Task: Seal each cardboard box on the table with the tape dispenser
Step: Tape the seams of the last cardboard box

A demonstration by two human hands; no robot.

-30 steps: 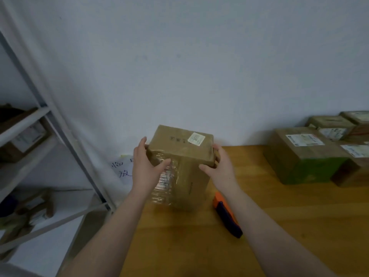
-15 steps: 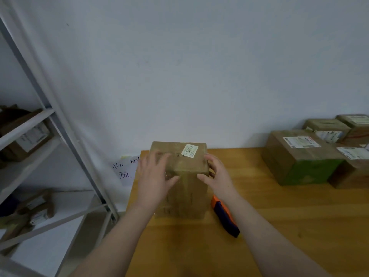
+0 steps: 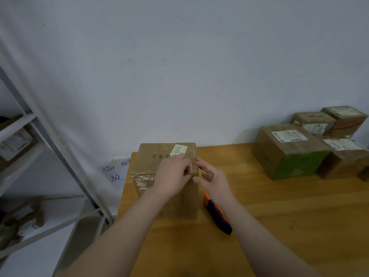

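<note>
A tall brown cardboard box [image 3: 147, 162] stands upright near the table's left edge, with clear tape on its left face and a small white label on top. My left hand [image 3: 171, 176] lies across the box's top, its fingers curled at the upper right edge and pinching there. My right hand [image 3: 213, 180] is just right of that edge, fingers loosely spread and fingertips near the box. An orange and dark blue tape dispenser [image 3: 218, 215] lies on the table right of the box, partly under my right forearm.
Several labelled cardboard boxes [image 3: 289, 152] are grouped at the back right of the wooden table [image 3: 299, 226], against the white wall. A grey metal shelf rack [image 3: 50, 140] with boxes stands to the left. A paper note [image 3: 116, 171] hangs behind the table's left edge.
The box, held up in both hands a second ago, now stands on the table. My left hand slid from its left side across the top to the right edge. My right hand loosened.
</note>
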